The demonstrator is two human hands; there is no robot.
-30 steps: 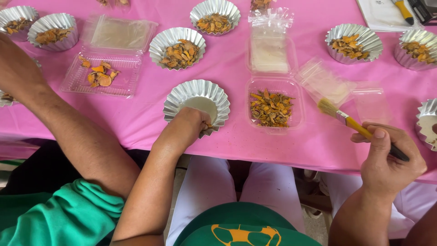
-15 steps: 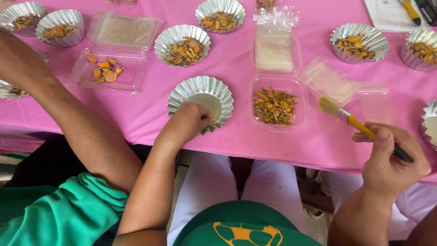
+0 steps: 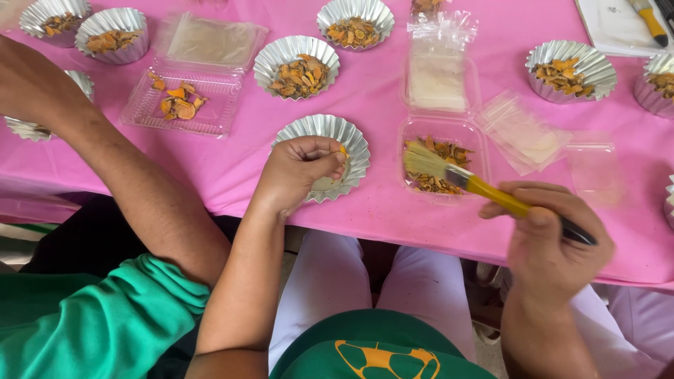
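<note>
One fluted foil cup [image 3: 335, 133], silver, pale base; orange chip [image 3: 342, 149] inside.

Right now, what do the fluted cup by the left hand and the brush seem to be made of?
The fluted cup looks like thin metal foil: silvery, shiny, sharply pleated. The brush in the right hand seems to be painted wood, glossy yellow, with pale, possibly natural, bristles.

We see the foil cup [image 3: 324, 133] on the table [image 3: 379, 210]; right of it the plastic tray [image 3: 439, 165], behind it another filled cup [image 3: 297, 67].
</note>
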